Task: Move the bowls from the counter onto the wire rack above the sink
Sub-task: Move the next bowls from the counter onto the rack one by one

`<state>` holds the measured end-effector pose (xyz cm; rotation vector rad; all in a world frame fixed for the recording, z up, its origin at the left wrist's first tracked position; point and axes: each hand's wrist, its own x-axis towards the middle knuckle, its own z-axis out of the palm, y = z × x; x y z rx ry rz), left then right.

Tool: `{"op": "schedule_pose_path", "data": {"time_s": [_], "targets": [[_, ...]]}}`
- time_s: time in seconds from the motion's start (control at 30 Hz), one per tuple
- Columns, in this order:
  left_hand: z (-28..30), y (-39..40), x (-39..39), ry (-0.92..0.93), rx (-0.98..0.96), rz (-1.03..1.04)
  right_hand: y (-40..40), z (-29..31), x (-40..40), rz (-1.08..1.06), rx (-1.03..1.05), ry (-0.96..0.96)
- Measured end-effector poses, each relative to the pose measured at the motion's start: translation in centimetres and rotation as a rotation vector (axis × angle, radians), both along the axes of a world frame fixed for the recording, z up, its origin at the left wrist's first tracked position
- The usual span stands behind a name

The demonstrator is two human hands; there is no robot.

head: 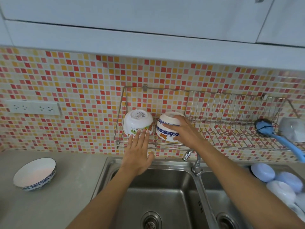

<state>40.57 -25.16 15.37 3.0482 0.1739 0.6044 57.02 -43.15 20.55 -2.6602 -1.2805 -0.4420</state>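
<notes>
Two white bowls sit upside down on the left end of the wire rack [214,129]. The left one, a cartoon-print bowl [137,122], is touched at its lower rim by the fingertips of my left hand [138,154], whose fingers are spread flat. My right hand [183,129] grips the blue-patterned bowl [165,129] beside it, fingers over its base and side. A third bowl, white inside with a blue patterned rim [35,174], stands upright on the grey counter [57,195] at the left.
A double steel sink [161,195] with a tap [195,162] lies under the rack. A blue-handled brush [272,131] and a grey cup [291,131] hang at the rack's right end. Pale blue and white dishes [279,182] fill the right. A socket strip [33,107] is on the tiled wall.
</notes>
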Motion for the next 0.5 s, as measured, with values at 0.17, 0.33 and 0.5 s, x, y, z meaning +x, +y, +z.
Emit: {"op": "schedule_pose_path", "data": {"time_s": [0.17,0.33,0.5], "targets": [[-0.7,0.1,0.1,-0.042,0.004,0.020,-0.3,0.3,-0.7,0.003,0.026,0.028],[-0.4,0.1,0.3,-0.039,-0.054,0.006,-0.4,-0.1,-0.5,0.023,0.073,0.083],[0.4,-0.3,1.0,-0.043,-0.091,-0.002,-0.3,-0.6,0.1,0.016,0.089,0.137]]}}
